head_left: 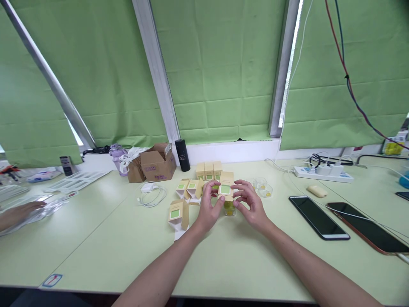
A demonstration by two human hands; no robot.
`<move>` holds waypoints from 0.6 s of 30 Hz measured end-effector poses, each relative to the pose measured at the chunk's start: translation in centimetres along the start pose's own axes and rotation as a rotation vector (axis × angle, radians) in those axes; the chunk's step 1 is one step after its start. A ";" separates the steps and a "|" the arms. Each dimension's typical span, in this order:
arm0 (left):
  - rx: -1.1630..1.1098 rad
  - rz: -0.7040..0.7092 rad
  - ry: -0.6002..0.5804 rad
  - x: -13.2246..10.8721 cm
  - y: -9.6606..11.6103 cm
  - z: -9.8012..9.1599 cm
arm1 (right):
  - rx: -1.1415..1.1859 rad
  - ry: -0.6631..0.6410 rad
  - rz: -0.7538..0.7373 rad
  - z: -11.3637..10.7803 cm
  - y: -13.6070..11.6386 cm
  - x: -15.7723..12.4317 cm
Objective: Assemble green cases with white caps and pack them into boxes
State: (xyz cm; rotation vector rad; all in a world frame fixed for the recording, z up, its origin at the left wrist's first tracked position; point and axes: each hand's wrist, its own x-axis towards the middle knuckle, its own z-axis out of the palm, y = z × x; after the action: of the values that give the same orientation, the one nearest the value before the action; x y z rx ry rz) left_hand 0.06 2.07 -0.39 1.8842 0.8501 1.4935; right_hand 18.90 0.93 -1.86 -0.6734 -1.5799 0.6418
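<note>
A small tan cardboard box [225,189] with a green window is held upright between my two hands. My left hand [208,209] grips its left side, with the thumb at the lower front. Curled against the right side, my right hand [252,205] has its thumb near the bottom edge. Directly below the box is a small clear container [229,209] with yellow-green contents; whether it is partly inside the box, I cannot tell. Left of my hands stand similar boxes with open flaps, one close by [177,213] and two farther back [188,187].
Three tan boxes [208,170] stand in a row behind my hands. Clear round containers [263,187] sit to the right. Phones [319,217], a power strip [322,174] and cables lie right. A carton [158,162], black cylinder [182,155] and charger [148,186] are left; another person's hand [22,213] is far left.
</note>
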 end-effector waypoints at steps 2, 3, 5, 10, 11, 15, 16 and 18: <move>0.000 -0.003 0.000 0.0 0.1 0.0 | -0.001 0.002 -0.003 0.0 0.0 0.0; 0.001 -0.005 0.001 0.0 0.1 0.0 | -0.003 0.001 -0.004 0.0 0.0 0.0; 0.005 -0.007 0.006 0.0 0.1 0.1 | -0.007 0.001 -0.004 0.0 -0.1 0.0; 0.024 -0.005 0.018 0.0 0.1 0.2 | -0.029 0.017 -0.001 0.1 -0.3 0.0; 0.029 -0.005 0.019 0.0 0.1 0.2 | -0.035 0.021 -0.001 0.1 -0.3 0.0; 0.041 -0.012 0.018 0.0 0.2 0.3 | -0.053 0.040 0.002 0.2 -0.3 0.0; 0.043 -0.013 0.018 0.0 0.2 0.3 | -0.054 0.045 0.004 0.2 -0.3 0.0; 0.044 -0.012 0.013 -0.1 0.2 0.3 | -0.055 0.055 0.007 0.2 -0.3 0.0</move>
State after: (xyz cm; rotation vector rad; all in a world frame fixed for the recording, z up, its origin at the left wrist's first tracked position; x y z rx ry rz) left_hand 0.39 1.86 -0.35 1.8995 0.9058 1.4923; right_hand 18.67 0.75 -1.64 -0.7319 -1.5498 0.5823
